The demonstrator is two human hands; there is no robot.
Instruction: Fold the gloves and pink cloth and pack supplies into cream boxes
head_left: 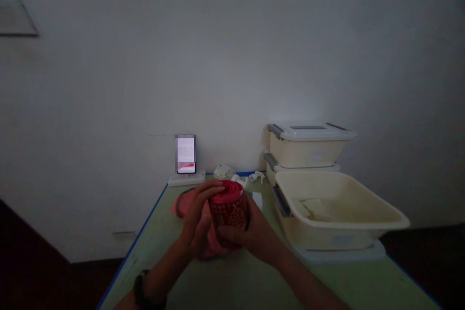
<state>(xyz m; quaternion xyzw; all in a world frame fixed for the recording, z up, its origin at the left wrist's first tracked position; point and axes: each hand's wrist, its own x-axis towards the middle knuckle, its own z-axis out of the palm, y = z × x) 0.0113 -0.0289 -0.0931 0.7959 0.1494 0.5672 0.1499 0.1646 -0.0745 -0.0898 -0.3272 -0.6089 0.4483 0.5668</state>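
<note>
A tightly wound red roll [232, 210], patterned in dark red and gold on its side, is held upright between my hands above the table; its pink-red layers spiral at the top. It looks like rolled cloth, but the picture is too dim to be sure. My right hand [249, 232] wraps round its right side and front, thumb across the pattern. Pressed to the left side is my left hand [201, 218], its fingertips reaching over the top edge. Pinkish-red cloth [184, 202] lies behind my left hand, and more pink material [214, 247] shows under the roll.
To the right, an uncovered cream bin [337, 226] holds some pale material. Two lidded bins [310, 150] are stacked behind it. A lit phone [186, 154] stands at the back left. A clear bottle [224, 171] and a white spray head [257, 177] lie near the wall.
</note>
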